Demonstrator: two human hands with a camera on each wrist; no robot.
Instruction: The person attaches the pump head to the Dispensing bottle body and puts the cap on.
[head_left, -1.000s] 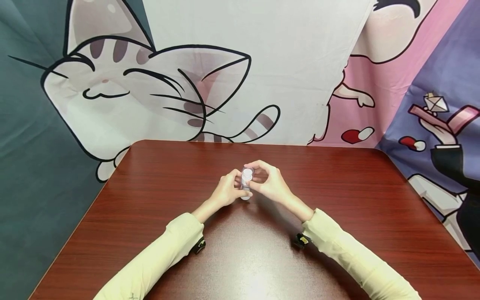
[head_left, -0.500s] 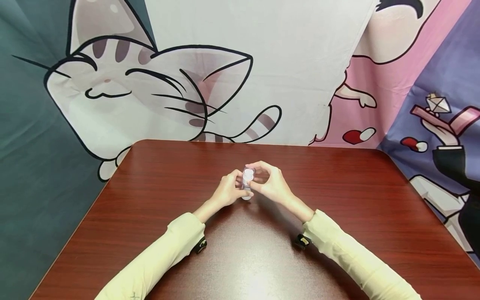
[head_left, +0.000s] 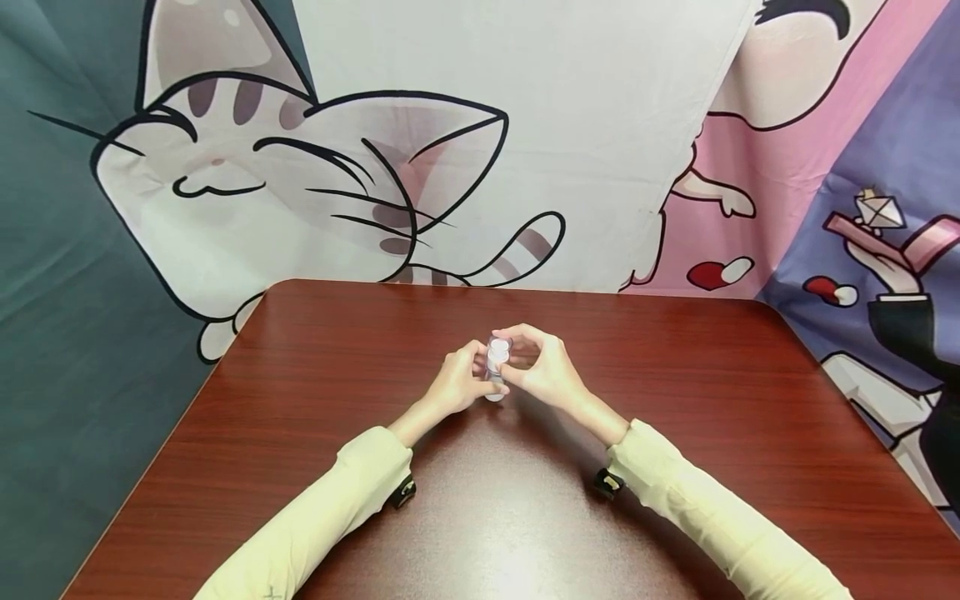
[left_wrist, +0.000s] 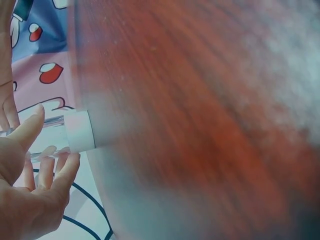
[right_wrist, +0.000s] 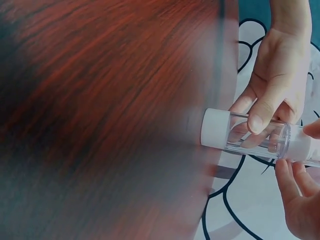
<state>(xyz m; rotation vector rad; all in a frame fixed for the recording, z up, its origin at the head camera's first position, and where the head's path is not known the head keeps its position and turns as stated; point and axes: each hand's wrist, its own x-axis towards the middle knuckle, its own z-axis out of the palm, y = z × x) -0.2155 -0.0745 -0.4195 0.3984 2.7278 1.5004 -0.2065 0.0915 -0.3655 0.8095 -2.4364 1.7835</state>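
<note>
A clear cylindrical bottle point(head_left: 496, 357) with white parts at both ends stands upright between the two hands in the head view. My left hand point(head_left: 455, 381) grips its lower body, thumb in front and fingers behind. Higher up, my right hand point(head_left: 547, 369) pinches the top section between thumb and fingers. The right wrist view shows the bottle's white base point(right_wrist: 215, 128), the see-through tube, and a white top piece point(right_wrist: 300, 144) inside a clear cover, partly hidden by the right fingers. The base is also visible in the left wrist view, close over the tabletop.
A glossy reddish-brown wooden table point(head_left: 360, 333) lies under both arms. Behind it hangs a cloth backdrop point(head_left: 600, 125) printed with a cartoon cat and other figures. A dark wrist device sits at each pale sleeve point(head_left: 675, 483).
The view has shifted slightly, so everything sits a little further right in the picture. Both hands keep the same hold on the bottle.
</note>
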